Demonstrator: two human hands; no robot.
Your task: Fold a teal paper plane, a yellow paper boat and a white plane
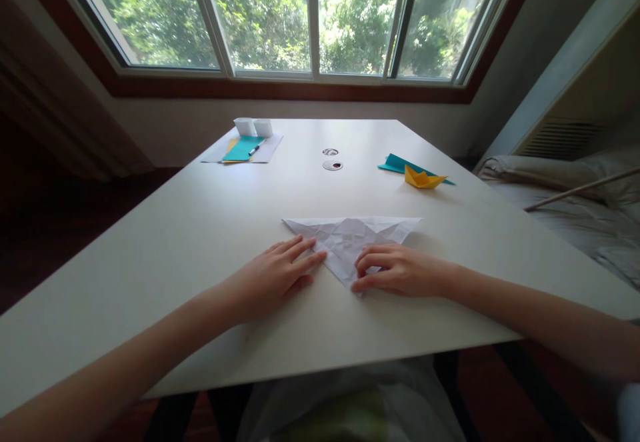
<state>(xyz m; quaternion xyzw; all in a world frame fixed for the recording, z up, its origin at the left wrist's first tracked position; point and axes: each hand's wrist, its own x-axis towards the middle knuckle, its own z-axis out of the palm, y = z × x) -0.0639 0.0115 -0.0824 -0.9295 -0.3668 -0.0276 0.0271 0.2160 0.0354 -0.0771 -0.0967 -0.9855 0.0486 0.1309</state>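
Note:
A creased sheet of white paper (345, 245), folded into a triangle, lies on the white table with its long edge away from me and one corner pointing towards me. My left hand (280, 272) rests flat across its left slanting edge, fingers stretched out and fingertips on the paper. Near the close corner, my right hand (390, 270) lies on the paper with bent fingers, thumb and fingertips against its right part. Whether the right fingers pinch a layer of the paper is hard to see, as the hand covers that edge.
Beyond the paper, to the right, stand a yellow paper boat (423, 179) and a teal folded paper (400, 163). At the far left are teal sheets (243, 149), a pen (257, 148) and small white boxes (253, 127). Two round inserts (332, 165) sit in the white table (200, 222).

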